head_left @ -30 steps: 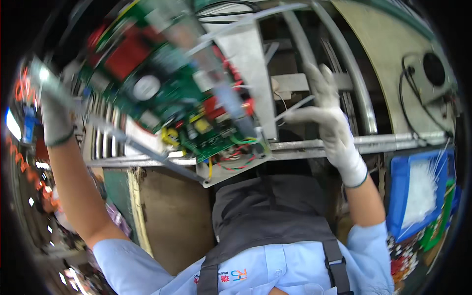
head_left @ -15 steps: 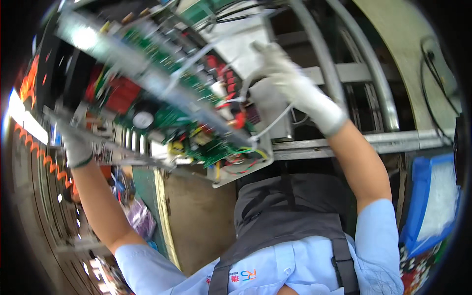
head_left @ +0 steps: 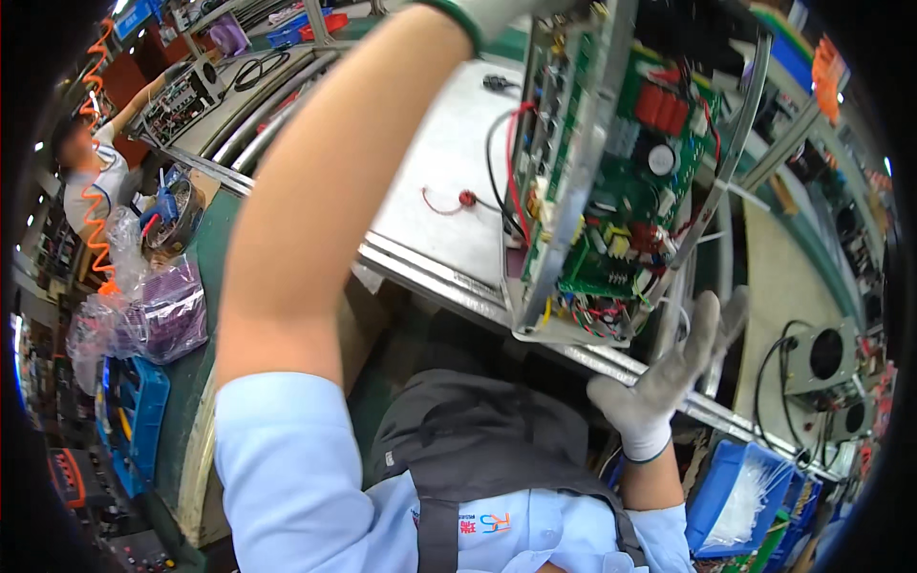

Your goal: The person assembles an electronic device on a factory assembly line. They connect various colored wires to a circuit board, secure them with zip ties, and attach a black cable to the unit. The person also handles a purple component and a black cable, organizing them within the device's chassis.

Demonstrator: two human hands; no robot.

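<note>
The open-frame electronic chassis [head_left: 583,162] stands at the front of the bench, its near end reaching over the front rail [head_left: 449,281], presumably so that its wiring sits within easy reach. The gloved left hand [head_left: 506,13] stretches out to the chassis's far end; its fingers run out of view, so I cannot tell whether they grip or merely steady it. The gloved right hand [head_left: 659,377] is spread, thumb well apart from the fingers, apparently holding nothing, just beside the near right corner. A white cable tie [head_left: 743,194] sticks out from the right-hand frame and could snag a passing glove. On the left, the flat white panel [head_left: 430,158] offers sideways room, though black and red leads [head_left: 511,177] hang close against that side. On the right, the beige board [head_left: 774,277] lies beyond a gap, with the fan unit [head_left: 827,353] well apart. The blue bin [head_left: 710,485] sits below the rail, probably kept there for handy reach
</note>
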